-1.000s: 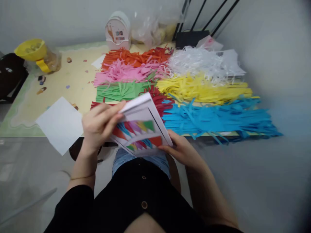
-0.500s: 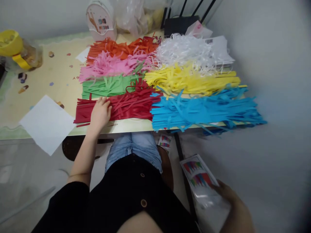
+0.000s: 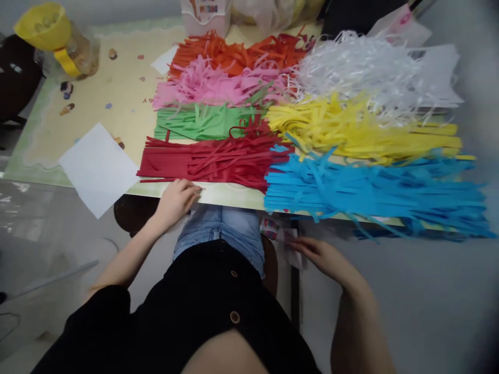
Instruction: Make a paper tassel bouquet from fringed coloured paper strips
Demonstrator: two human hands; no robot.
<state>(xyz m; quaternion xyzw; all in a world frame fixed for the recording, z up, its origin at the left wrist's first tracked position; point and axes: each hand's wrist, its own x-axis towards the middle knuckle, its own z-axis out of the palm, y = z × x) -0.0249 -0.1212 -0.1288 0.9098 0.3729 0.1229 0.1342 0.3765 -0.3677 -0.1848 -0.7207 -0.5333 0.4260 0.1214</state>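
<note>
My left hand [image 3: 178,201] lies at the table's front edge, just below the bundle of red paper strips [image 3: 210,161]. Its fingers are stretched out, touching or covering part of a thin reddish loop [image 3: 199,189] too small to name. Below the table edge on the right, my right hand [image 3: 317,252] grips a clear plastic packet [image 3: 293,249], blurred and partly hidden by the fingers. Blue strips [image 3: 362,187] are spread above that hand. Behind lie yellow strips [image 3: 351,127], green strips [image 3: 202,122], pink strips [image 3: 218,85], orange strips [image 3: 234,54] and shiny white strands [image 3: 351,67].
A white paper square [image 3: 99,171] overhangs the table's front edge. At back left stands a clear jar [image 3: 83,54] with a yellow lid. A pale pink container [image 3: 206,21] and a plastic bag [image 3: 268,13] stand behind the strips. A printed packet [image 3: 268,227] shows under the table.
My left hand has slid off the red strips to the table edge. My right hand has carried the packet inward and up, close under the table. The view has shifted.
</note>
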